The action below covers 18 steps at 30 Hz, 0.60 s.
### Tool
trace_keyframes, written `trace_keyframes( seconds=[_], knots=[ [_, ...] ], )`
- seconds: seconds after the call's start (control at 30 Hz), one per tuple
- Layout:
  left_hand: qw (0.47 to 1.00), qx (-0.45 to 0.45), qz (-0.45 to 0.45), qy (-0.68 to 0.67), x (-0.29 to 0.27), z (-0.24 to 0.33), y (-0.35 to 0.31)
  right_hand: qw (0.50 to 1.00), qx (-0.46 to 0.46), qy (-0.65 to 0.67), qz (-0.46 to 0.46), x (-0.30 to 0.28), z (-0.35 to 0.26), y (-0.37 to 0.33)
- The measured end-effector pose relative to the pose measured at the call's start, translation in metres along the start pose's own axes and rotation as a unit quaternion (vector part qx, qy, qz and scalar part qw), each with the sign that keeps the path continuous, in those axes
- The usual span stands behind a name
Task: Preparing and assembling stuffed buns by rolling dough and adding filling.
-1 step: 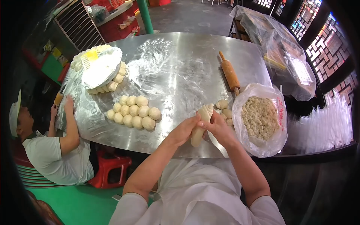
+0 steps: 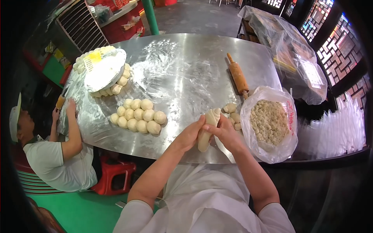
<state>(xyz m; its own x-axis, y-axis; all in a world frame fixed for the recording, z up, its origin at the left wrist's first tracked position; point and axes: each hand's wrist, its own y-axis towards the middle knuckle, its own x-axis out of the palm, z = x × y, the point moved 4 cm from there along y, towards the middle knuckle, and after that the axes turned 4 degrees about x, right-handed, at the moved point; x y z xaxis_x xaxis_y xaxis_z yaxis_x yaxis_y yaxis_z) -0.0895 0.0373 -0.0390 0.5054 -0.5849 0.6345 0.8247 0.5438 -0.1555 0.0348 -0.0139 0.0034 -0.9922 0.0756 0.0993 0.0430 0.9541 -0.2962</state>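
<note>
A long, pale piece of dough (image 2: 204,140) is held upright between my two hands, just above the near edge of the steel table. My left hand (image 2: 190,134) wraps its left side, while my right hand (image 2: 226,133) closes round it from the right with the thumb across its front. The dough's far end is folded into pleats, and its lower end hangs below my fingers. Beside my right hand lie several small dough balls (image 2: 230,108). To their right, a clear plastic bag (image 2: 248,136) stands open, full of crumbly beige filling (image 2: 269,120).
Rows of round dough balls (image 2: 138,114) sit left of my hands. Farther left, a floury metal bowl (image 2: 121,58) rests among more dough pieces. A wooden rolling pin (image 2: 237,77) lies behind the bag. At the left edge, a co-worker (image 2: 58,159) handles another rolling pin (image 2: 60,102).
My hands and the dough have shifted very slightly; my grip on it stays the same.
</note>
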Motion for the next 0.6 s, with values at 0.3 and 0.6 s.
trace_keyframes(
  seconds=[0.3,0.6],
  knots=[
    [0.982,0.078,0.143,0.099,-0.023,-0.006,-0.006,0.932,-0.153,-0.283,0.167,0.005,-0.004,0.053],
    [0.977,0.063,0.196,0.048,-0.034,0.016,0.002,0.853,-0.247,-0.445,0.117,-0.022,0.009,0.043]
  ],
)
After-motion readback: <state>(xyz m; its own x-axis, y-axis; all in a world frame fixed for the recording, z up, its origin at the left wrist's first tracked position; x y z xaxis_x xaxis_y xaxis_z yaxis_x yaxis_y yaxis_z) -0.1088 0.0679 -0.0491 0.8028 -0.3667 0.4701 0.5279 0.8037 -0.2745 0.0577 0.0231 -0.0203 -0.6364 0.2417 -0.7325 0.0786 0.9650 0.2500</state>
